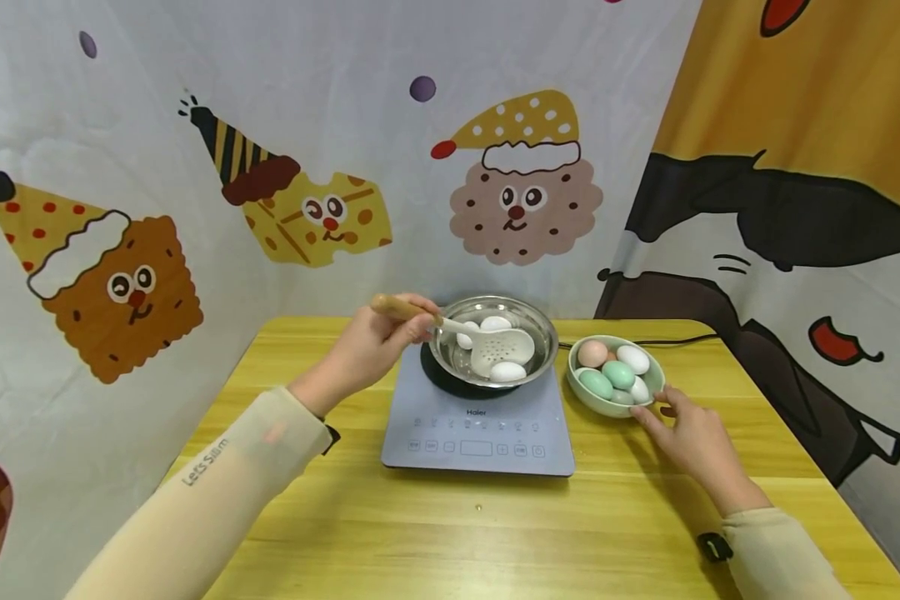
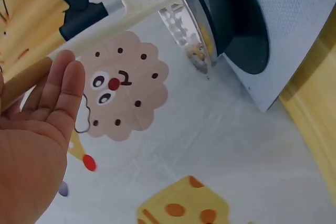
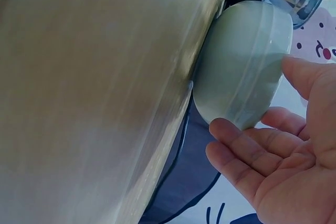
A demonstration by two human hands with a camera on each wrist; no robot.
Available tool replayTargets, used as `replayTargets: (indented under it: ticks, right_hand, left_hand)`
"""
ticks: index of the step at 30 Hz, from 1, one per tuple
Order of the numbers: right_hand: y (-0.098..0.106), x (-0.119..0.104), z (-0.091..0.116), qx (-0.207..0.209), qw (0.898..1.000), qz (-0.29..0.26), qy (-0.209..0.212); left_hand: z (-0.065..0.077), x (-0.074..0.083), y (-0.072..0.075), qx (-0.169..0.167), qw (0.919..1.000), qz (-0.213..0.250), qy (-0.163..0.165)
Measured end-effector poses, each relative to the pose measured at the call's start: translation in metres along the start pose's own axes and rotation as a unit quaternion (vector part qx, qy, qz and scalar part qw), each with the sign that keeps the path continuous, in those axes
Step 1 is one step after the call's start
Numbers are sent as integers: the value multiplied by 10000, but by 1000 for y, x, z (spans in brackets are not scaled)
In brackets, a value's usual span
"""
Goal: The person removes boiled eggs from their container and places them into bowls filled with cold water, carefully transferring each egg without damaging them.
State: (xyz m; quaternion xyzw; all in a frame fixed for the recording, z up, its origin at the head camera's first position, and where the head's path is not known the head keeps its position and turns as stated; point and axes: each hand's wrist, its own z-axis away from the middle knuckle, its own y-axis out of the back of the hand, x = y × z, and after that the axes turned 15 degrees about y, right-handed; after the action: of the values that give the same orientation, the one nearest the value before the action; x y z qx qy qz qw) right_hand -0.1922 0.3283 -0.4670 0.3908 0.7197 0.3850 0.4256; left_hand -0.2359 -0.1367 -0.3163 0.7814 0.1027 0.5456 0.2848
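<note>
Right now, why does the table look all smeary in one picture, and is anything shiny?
In the right wrist view the table is so near the camera that it blurs into a pale smear, while the green bowl and the right hand stay fairly sharp. In the head view the metal bowl glints with light along its rim. The left wrist view is tilted, with the left hand slightly soft.

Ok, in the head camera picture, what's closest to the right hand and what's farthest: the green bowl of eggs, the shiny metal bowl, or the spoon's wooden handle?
From the right hand:
1. Green bowl, just left of the fingertips, on the table's right side.
2. Metal bowl, farther left, on the cooker in the middle.
3. Wooden handle, farthest left, held in the left hand.
</note>
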Motion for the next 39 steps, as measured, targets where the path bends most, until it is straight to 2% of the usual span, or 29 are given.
replayTargets:
  ticks: [2,5,9,13,22,26,32,36,39]
  right_hand:
    - [0,0,0,18,10000,-2,12]
    - [0,-1,1,36,10000,1,13]
    - [0,-1,0,34,10000,9,3]
    - [0,0,0,32,10000,2,3]
    - [-3,1,0,114,9999,-7,41]
    - [-3,-1,1,121,9999,-32,42]
    - [-2,-1,0,153,9998,-28,81]
    - [-1,-2,-1,157,9998,-28,78]
    - [-1,-2,-1,138,9999,-28,64]
  left_hand:
    - [-3,-8,1,77,9981,483,385]
    - [-9,-22,5,228,9892,1071,976]
    - [-15,-40,10,191,9703,1777,1632]
    - [-23,-52,10,85,9516,2332,2003]
    - [-44,-59,-3,-73,9285,2735,2510]
    - [-48,-61,-6,33,9079,3014,2912]
    - [-45,-64,-4,264,8748,3286,3550]
    - [-43,-66,-2,389,8623,3413,3720]
    - [-42,-67,-1,435,8586,3465,3753]
